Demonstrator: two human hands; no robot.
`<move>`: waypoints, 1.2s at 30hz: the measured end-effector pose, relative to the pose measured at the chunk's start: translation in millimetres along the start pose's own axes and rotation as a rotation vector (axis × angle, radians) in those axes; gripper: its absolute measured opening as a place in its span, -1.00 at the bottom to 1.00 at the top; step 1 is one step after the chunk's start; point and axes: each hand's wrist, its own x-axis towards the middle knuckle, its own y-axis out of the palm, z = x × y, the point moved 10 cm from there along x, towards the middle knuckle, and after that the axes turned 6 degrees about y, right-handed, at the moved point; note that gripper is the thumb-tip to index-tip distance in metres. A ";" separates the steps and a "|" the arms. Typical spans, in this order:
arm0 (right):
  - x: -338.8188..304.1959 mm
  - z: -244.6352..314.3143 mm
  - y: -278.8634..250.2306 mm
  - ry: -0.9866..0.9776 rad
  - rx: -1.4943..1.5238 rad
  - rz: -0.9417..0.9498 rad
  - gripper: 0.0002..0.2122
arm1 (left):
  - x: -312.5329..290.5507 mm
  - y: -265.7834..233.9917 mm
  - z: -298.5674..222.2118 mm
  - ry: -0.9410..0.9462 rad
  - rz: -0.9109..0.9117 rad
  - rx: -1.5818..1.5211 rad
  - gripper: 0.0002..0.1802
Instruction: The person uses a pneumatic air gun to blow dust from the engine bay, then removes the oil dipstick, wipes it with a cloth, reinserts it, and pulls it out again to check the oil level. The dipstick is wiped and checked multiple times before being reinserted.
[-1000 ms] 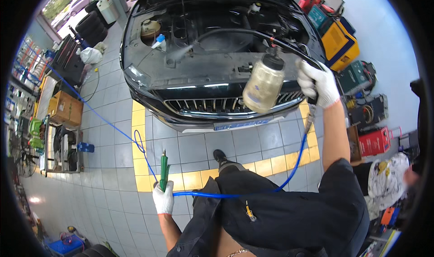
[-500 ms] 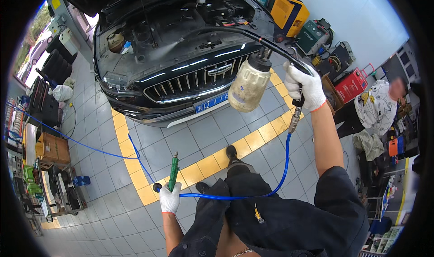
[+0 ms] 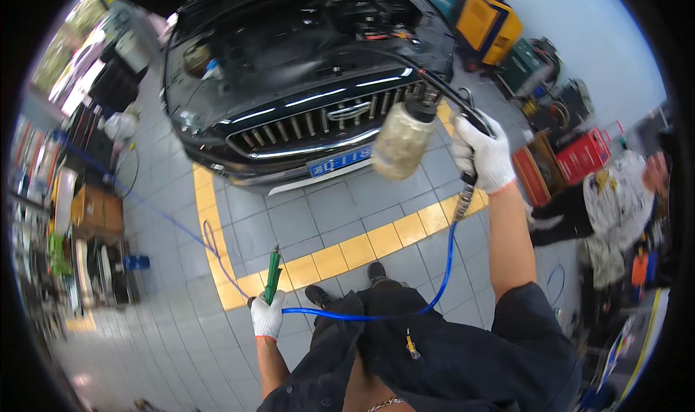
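A cloudy white spray bottle with a black cap (image 3: 404,140) hangs from a spray gun with a long, thin black nozzle tube (image 3: 434,82). Gloved in white, my right hand (image 3: 483,155) is closed round the gun's handle at chest height. The tube reaches over the open engine bay (image 3: 289,39) of a black car, and a faint pale mist shows near its blurred tip. Low on the left, my left hand (image 3: 267,319), also gloved, grips a green air blow gun (image 3: 273,276) pointing upward. A blue air hose (image 3: 347,316) runs from my left hand to the metal coupling under the spray gun.
The car's grille (image 3: 318,122) faces me. Welding machines and a yellow machine (image 3: 486,27) stand by the right wall, near a red case (image 3: 583,156). A person (image 3: 619,198) is at the right. Shelving, a cardboard box (image 3: 98,211) and tyres (image 3: 112,82) line the left side.
The view has swung, so the car sits slightly further right. My forward foot has come back towards me. The mist looks fainter, and both hands keep their grips.
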 end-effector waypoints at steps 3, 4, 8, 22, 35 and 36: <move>33.0 31.6 14.0 -0.289 -0.763 -0.136 -0.87 | -26.4 -2.2 0.3 -0.023 -0.093 0.014 -0.61; 50.6 34.2 22.5 -0.313 -0.831 -0.162 -0.86 | -35.3 -5.8 0.4 -0.029 -0.116 -0.001 -0.61; 96.5 32.3 63.5 -0.187 -0.665 -0.082 -0.85 | -59.5 -23.8 1.4 -0.110 -0.222 -0.003 -0.62; 152.7 34.4 465.9 -0.100 -0.413 0.396 -0.89 | 80.0 -206.3 63.3 -0.023 -0.371 -0.476 -0.74; 306.1 18.6 675.8 -0.144 -0.320 0.354 -0.89 | 234.6 -391.2 104.3 0.003 -0.449 -0.434 -0.70; 326.7 23.2 685.2 -0.154 -0.325 0.328 -0.89 | 253.5 -401.8 96.1 0.023 -0.425 -0.348 -0.74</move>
